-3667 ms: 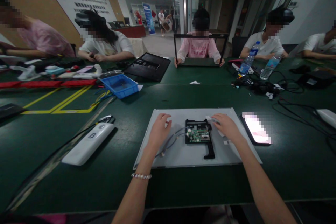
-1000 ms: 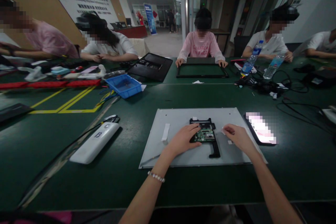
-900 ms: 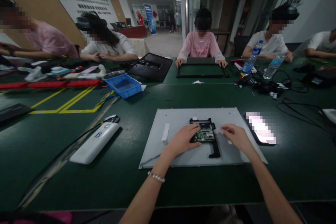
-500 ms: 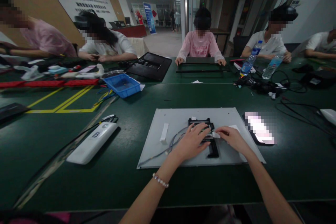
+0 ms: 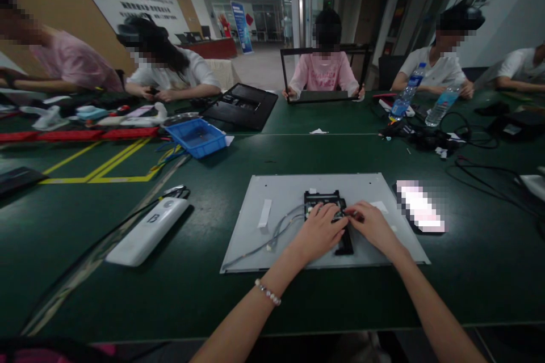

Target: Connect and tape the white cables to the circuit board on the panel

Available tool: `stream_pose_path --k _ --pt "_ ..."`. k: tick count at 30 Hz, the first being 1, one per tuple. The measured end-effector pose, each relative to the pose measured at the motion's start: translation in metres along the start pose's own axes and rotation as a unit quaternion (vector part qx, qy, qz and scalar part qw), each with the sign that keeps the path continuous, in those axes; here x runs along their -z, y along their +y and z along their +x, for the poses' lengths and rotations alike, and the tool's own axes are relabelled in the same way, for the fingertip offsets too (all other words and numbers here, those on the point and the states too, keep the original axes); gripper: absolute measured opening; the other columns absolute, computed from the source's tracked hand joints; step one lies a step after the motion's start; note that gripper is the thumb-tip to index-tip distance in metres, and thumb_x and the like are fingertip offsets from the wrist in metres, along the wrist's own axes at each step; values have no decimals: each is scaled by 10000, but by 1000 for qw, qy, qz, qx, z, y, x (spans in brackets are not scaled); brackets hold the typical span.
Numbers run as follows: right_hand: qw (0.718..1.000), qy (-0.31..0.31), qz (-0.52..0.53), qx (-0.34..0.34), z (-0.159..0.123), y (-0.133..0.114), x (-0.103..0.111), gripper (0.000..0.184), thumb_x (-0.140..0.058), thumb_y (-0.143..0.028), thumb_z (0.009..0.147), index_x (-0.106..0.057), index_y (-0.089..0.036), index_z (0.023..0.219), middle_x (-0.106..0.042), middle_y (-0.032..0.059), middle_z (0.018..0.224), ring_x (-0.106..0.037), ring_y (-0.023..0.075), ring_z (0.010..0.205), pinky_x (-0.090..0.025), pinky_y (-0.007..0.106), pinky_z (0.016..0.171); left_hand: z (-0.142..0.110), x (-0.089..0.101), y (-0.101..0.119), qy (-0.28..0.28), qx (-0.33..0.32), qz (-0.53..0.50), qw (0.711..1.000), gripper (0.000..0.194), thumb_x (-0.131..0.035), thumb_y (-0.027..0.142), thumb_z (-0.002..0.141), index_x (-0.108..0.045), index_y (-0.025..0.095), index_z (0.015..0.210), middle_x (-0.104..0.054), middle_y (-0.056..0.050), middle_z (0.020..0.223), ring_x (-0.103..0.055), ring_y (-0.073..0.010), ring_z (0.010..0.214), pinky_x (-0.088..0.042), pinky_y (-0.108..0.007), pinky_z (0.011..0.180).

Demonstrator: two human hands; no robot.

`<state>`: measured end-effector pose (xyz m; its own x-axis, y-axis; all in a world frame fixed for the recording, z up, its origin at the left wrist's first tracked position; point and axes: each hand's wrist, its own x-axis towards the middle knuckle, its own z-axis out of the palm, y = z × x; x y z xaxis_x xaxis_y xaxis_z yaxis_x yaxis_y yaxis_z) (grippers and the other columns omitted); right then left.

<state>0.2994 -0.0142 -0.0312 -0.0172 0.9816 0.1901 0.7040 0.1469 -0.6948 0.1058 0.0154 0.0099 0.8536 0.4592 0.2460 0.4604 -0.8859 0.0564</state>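
A grey metal panel (image 5: 289,190) lies flat in front of me on the green table. At its middle sits a black bracket (image 5: 344,245) with a circuit board, mostly covered by my hands. My left hand (image 5: 319,231) rests on the board with fingers stretched flat, holding nothing. My right hand (image 5: 371,227) is beside it, fingertips pinched together at the board's right edge; what they pinch is too small to see. A thin cable bundle (image 5: 279,231) runs left from the board across the panel. A white tape strip (image 5: 264,213) is stuck on the panel's left part.
A phone (image 5: 419,213) lies right of the panel and a white oblong device (image 5: 147,231) left of it. Farther back are a blue tray (image 5: 196,137), water bottles (image 5: 406,93) and tangled cables (image 5: 426,139). A person opposite holds a black frame (image 5: 323,51) upright.
My left hand slid from the panel's left onto the board, and my right hand closed in to the board's right edge. The cable bundle is uncovered again. The person opposite raised the black frame.
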Motion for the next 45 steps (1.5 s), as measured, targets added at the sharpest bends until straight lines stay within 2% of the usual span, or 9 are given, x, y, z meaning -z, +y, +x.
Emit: stream_pose_path --k 8,13,19,23,28,33,36,42,45 --pt "1000 -4 15 3 -5 -7 9 124 -535 -170 767 -650 -195 804 -592 31 852 -587 146 709 -474 298 706 -1 3 3 -12 11 -12 1000 289 -406 265 923 -472 241 1203 -467 -81 1267 -347 -246 1261 -226 -468 1068" --pt "998 42 51 -11 -6 -7 15 150 -523 -241 790 -656 -200 845 -615 39 888 -586 152 720 -473 296 685 -4 20 -3 14 33 -44 998 325 -436 286 912 -462 248 1234 -443 -66 1317 -333 -240 1277 -236 -471 1071" --pt "995 64 71 -24 -7 -11 19 188 -492 -263 807 -656 -201 873 -624 51 930 -589 157 733 -466 277 621 -32 50 -62 113 190 -107 969 288 -420 203 894 -523 199 1164 -535 -71 1161 -532 -195 1043 -418 -366 937" --pt "998 50 43 0 -9 -19 15 185 -478 -249 812 -650 -206 864 -623 43 918 -581 155 731 -453 279 624 -64 48 -110 105 270 -137 947 334 -469 170 822 -542 196 1147 -532 -64 1149 -585 -124 741 -478 -314 796" --pt "999 46 25 13 -11 -22 11 181 -470 -240 824 -644 -212 866 -615 41 918 -575 161 756 -455 286 652 -86 30 -134 50 278 -162 946 349 -492 135 749 -596 178 1080 -563 -66 1087 -571 -114 697 -470 -280 752" --pt "999 42 13 25 -11 -20 9 188 -457 -240 837 -639 -222 882 -610 41 935 -578 173 800 -464 301 696 -86 23 -137 64 310 -153 936 188 -508 189 753 -651 181 876 -631 -48 891 -578 -142 726 -452 -279 741" --pt "998 57 7 30 -11 -20 9 195 -451 -237 840 -638 -223 894 -612 49 948 -576 189 857 -465 314 729 -85 32 -134 86 334 -187 920 152 -524 246 764 -660 191 805 -656 -41 834 -583 -158 738 -450 -291 729" --pt "996 68 19 57 -10 -27 10 210 -444 -220 849 -632 -226 943 -616 54 988 -575 195 904 -464 340 807 -87 64 -111 135 415 -329 837 271 -547 403 778 -669 180 872 -680 -38 821 -597 -173 744 -453 -281 662" --pt "994 82 31 65 -8 -40 11 246 -432 -222 864 -624 -230 1017 -612 64 1042 -573 202 950 -463 355 846 -87 62 -97 125 408 -323 845 264 -548 408 777 -674 187 848 -673 -21 782 -590 -165 724 -446 -266 644"
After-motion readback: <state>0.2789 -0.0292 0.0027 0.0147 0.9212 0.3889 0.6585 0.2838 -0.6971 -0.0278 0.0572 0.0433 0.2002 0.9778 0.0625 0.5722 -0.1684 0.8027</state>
